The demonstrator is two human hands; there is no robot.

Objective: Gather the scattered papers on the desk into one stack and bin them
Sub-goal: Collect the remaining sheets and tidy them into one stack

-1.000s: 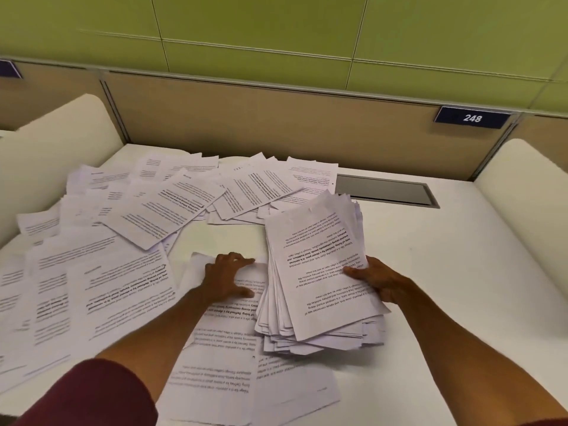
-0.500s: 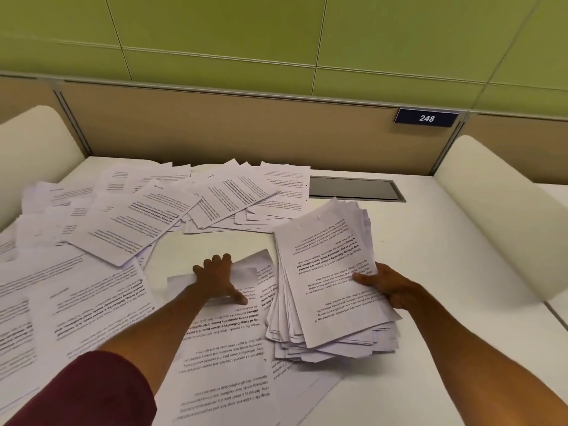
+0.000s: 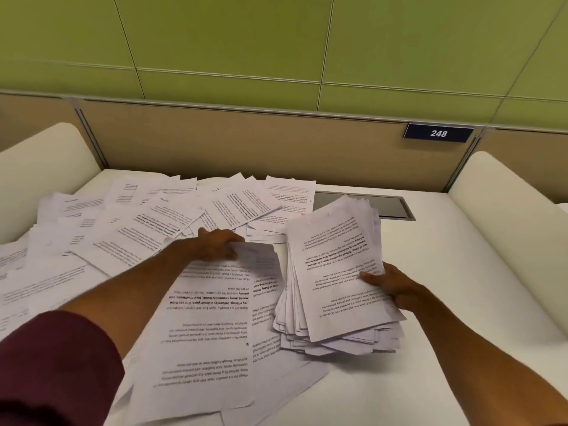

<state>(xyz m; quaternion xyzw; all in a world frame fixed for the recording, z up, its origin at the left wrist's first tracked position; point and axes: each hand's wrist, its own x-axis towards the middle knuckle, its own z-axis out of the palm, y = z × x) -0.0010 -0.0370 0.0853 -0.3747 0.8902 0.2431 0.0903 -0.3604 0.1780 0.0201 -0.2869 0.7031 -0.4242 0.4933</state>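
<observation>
the desk [image 3: 461, 287] is lying under the stack [image 3: 335, 265], a ragged pile. loose papers [image 3: 138, 229] are spreading left of the stack and behind it. a sheet [image 3: 209, 318] is lying just left of the stack, touching it. the left hand [image 3: 218, 244] is curling its fingers over that sheet's far edge. the right hand [image 3: 387, 284] is gripping the stack's right edge, thumb on top.

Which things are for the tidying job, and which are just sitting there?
For the job:
thick stack of white printed papers, held by the right hand
loose white printed sheets, gripped by the left hand

Just there:
dark blue number plate
grey metal desk flap
</observation>
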